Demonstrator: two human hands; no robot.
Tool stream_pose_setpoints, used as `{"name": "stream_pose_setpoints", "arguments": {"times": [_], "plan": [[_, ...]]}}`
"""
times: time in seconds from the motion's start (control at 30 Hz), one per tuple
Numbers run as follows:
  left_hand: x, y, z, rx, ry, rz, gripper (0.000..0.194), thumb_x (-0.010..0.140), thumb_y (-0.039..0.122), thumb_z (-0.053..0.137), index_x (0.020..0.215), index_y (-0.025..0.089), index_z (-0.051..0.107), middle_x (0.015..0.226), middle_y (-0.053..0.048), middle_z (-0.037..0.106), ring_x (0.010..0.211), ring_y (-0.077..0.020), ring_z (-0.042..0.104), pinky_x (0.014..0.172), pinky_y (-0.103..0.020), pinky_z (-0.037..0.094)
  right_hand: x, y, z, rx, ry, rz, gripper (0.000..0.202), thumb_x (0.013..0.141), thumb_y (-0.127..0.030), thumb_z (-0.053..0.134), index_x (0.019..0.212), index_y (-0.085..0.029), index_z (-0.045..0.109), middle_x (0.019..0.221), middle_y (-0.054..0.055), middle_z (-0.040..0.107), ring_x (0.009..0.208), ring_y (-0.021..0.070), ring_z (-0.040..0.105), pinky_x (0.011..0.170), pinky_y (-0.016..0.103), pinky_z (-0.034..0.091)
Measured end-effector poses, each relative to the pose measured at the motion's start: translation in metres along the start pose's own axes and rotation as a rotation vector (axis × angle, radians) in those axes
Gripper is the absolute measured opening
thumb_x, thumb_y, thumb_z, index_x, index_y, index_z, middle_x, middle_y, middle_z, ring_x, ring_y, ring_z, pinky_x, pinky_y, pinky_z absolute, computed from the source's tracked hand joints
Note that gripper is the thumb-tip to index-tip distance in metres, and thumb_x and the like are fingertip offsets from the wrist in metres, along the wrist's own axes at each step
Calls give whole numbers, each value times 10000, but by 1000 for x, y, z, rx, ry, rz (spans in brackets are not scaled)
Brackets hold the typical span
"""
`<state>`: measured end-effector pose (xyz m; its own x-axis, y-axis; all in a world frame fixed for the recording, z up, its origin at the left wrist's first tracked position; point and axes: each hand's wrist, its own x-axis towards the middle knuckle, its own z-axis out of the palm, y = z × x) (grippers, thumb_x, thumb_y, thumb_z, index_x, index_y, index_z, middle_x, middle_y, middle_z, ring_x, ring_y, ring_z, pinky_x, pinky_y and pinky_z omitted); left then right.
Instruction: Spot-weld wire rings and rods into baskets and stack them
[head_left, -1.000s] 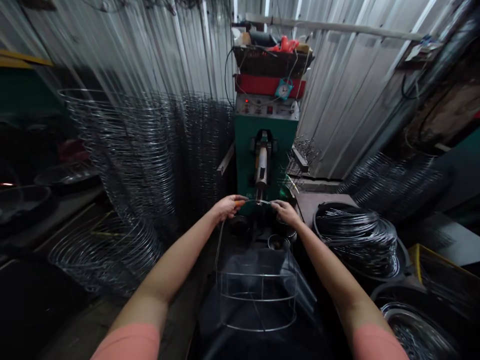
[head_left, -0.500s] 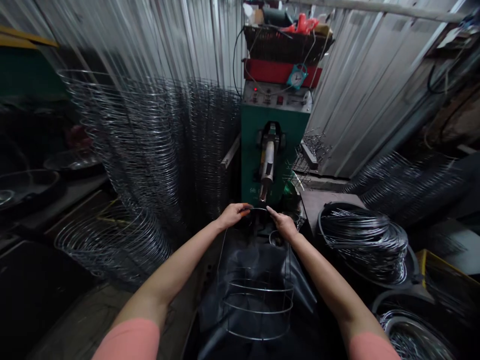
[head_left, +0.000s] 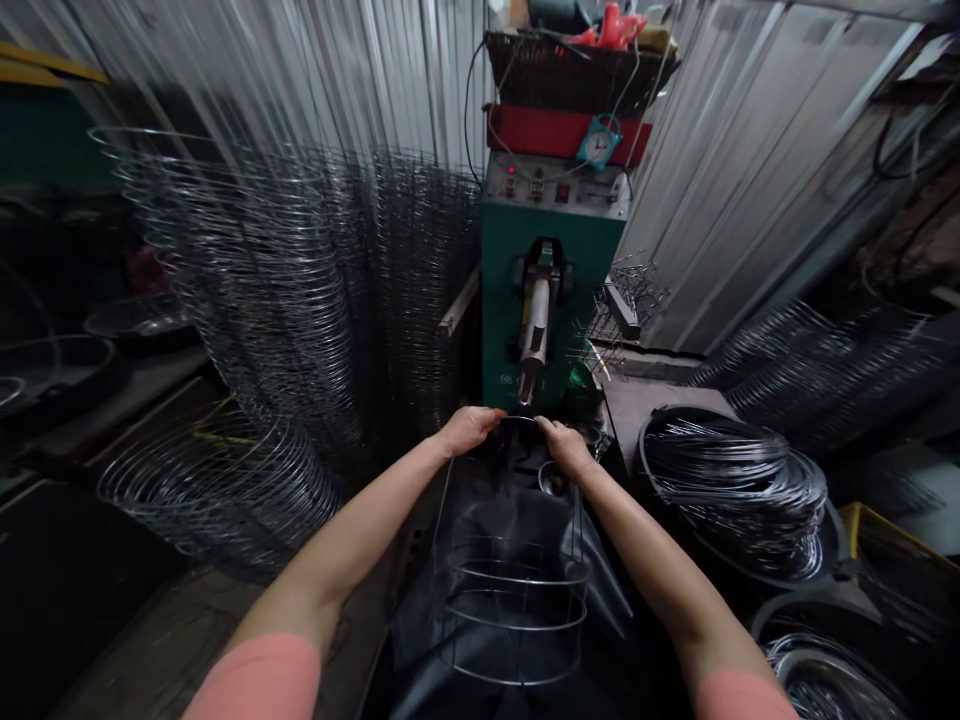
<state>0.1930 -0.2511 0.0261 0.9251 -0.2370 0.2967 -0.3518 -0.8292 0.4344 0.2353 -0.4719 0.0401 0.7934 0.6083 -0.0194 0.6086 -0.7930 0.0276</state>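
A wire frame (head_left: 517, 628) of several thin metal rings joined by long wires lies over a black apron or cover (head_left: 480, 520). Its far end reaches the tip of the green machine (head_left: 504, 290). My left hand (head_left: 471, 428) is closed on the left side of the far ring, its fingertips orange. On the right side of that ring my right hand (head_left: 566, 445) pinches the wire. Between the hands, the machine's metal arm (head_left: 534, 335) points down at the ring. What lies under the ring is too dark to tell.
Tall stacks of wire rings (head_left: 277, 270) stand at the left, with a lower coil pile (head_left: 217, 490) in front. At the right, a black tub (head_left: 645, 450) holds many wire rings. A teal clock (head_left: 598, 145) hangs on the red box (head_left: 540, 132) atop the machine.
The view has shifted slightly. Both hands remain at the ring under the metal arm, with my left hand a little nearer the middle.
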Motion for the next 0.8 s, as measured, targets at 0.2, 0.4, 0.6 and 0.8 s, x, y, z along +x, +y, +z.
{"name": "stream_pose_setpoints", "arguments": {"times": [0.2, 0.4, 0.6, 0.8], "plan": [[15, -3, 0, 65, -9, 19, 293, 830, 199, 476, 1083, 220, 622, 835, -28, 690, 753, -156, 633, 684, -228, 459, 14, 11, -7, -26, 12, -11, 462, 893, -107, 304, 1326, -246, 386, 1003, 96, 612, 850, 209, 627, 689, 263, 451], [25, -8, 0, 59, -5, 14, 275, 825, 199, 478, 1054, 223, 630, 835, -28, 683, 761, -159, 628, 663, -225, 445, 22, 14, -14, -55, -11, -4, 438, 891, -120, 314, 1303, -242, 399, 992, 97, 620, 854, 214, 624, 686, 262, 445], [28, -12, -2, 7, -8, 12, 279, 798, 176, 501, 1039, 227, 632, 827, -15, 683, 751, -150, 627, 654, -212, 434, 29, 17, -14, -33, -24, -14, 415, 912, -150, 292, 1304, -248, 387, 1022, 91, 624, 887, 202, 613, 716, 263, 438], [28, -15, -1, -14, 11, 37, 246, 799, 196, 507, 1008, 218, 636, 817, -8, 685, 759, -146, 626, 660, -204, 442, 28, 17, -12, -11, -10, -6, 415, 906, -151, 307, 1292, -264, 408, 1008, 68, 631, 866, 199, 616, 698, 257, 436]]}}
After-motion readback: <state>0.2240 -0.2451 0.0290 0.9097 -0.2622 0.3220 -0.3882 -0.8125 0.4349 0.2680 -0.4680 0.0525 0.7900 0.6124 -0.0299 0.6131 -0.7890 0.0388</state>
